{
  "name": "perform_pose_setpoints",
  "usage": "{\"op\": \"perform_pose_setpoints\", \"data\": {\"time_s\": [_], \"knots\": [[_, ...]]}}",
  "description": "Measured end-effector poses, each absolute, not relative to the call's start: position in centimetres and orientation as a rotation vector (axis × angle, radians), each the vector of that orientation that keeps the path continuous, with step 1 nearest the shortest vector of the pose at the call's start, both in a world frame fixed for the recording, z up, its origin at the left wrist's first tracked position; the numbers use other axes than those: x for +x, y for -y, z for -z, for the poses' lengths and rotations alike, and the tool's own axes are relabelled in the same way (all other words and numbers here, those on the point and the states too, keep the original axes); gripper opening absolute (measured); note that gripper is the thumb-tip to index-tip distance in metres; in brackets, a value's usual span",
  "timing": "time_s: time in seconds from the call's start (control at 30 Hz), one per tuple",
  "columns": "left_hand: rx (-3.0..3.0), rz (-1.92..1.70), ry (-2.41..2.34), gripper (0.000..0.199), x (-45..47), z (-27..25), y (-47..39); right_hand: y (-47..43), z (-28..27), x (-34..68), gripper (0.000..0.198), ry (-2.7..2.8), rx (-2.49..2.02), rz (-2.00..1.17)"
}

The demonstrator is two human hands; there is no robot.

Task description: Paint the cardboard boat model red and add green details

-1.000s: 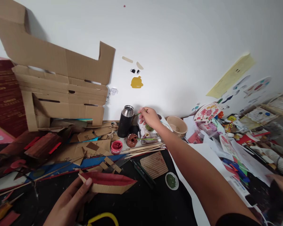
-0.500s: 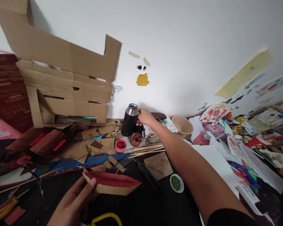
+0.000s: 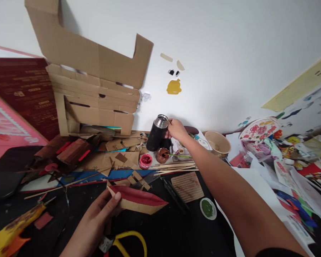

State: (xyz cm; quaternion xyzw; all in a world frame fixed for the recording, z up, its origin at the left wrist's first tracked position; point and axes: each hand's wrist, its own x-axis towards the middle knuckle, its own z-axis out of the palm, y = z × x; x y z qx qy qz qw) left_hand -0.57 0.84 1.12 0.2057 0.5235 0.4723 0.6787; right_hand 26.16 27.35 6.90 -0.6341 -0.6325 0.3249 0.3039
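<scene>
My left hand (image 3: pixel 104 207) pinches the left end of a small cardboard boat (image 3: pixel 139 205), its inside painted red and its outer side bare brown. My right arm reaches forward, and my right hand (image 3: pixel 176 129) is closed at the right side of a black thermos flask (image 3: pixel 155 137). The flask has no lid on its steel neck, and it leans slightly. Some of my right fingertips are hidden. Close below stand a jar of brown paint (image 3: pixel 162 155) with a green-handled stick in it, and a tub of red paint (image 3: pixel 145 161).
Wooden sticks (image 3: pixel 176 166), a corrugated cardboard piece (image 3: pixel 187 186), black pens (image 3: pixel 175 196) and a lid with green paint (image 3: pixel 208 208) lie ahead. Yellow-handled scissors (image 3: pixel 131 235) are near my left hand. Cardboard scraps (image 3: pixel 115 160) spread left; a tan bowl (image 3: pixel 217 142) and papers (image 3: pixel 254 185) are right.
The view has shifted, so things appear farther right. My left hand still holds the boat. My right hand stays at the flask, which looks a little more tilted.
</scene>
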Motion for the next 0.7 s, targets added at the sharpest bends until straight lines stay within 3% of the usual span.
{"op": "perform_pose_setpoints", "data": {"time_s": [0.7], "knots": [[0.480,-1.106,-1.092,0.053,-0.5,0.2,-0.9,-26.4,-7.0,25.8,0.037,1.685,-1.757,-0.806]]}}
